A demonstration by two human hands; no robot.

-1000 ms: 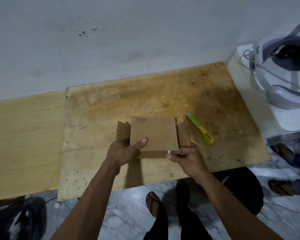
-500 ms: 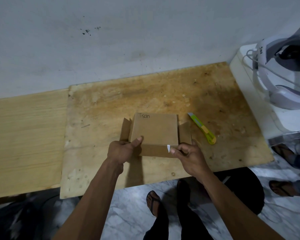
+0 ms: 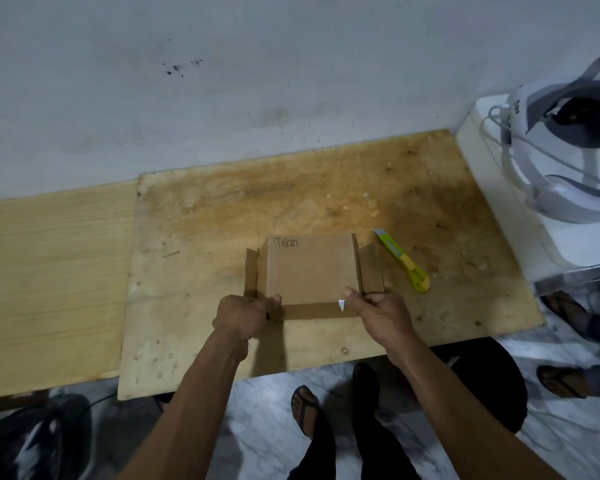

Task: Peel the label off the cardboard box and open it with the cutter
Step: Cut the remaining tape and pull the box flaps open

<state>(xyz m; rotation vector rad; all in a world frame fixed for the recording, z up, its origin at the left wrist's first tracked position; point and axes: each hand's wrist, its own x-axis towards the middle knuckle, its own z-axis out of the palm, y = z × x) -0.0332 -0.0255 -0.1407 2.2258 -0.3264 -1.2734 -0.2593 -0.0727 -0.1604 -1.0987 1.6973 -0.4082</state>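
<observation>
A small brown cardboard box [image 3: 310,268] with "Tisan" handwritten on its top lies on the stained plywood board [image 3: 201,334], its side flaps spread out left and right. My left hand [image 3: 245,315] grips the box's near left corner, thumb on the top panel. At the near right corner my right hand [image 3: 378,311] pinches the box edge, with a small white scrap [image 3: 341,304] showing by its fingers. Right of the box lies a green and yellow cutter [image 3: 403,260], apart from both hands.
A white appliance [image 3: 492,202] at the right carries a white headset [image 3: 565,150] with cables. A wall runs behind the board, and paler wood [image 3: 52,282] lies to its left. Sandalled feet stand on the marble floor below and at the right.
The lid has come down flatter onto the box. My left hand closed tighter on the near left corner, and my right hand moved up to the near right edge.
</observation>
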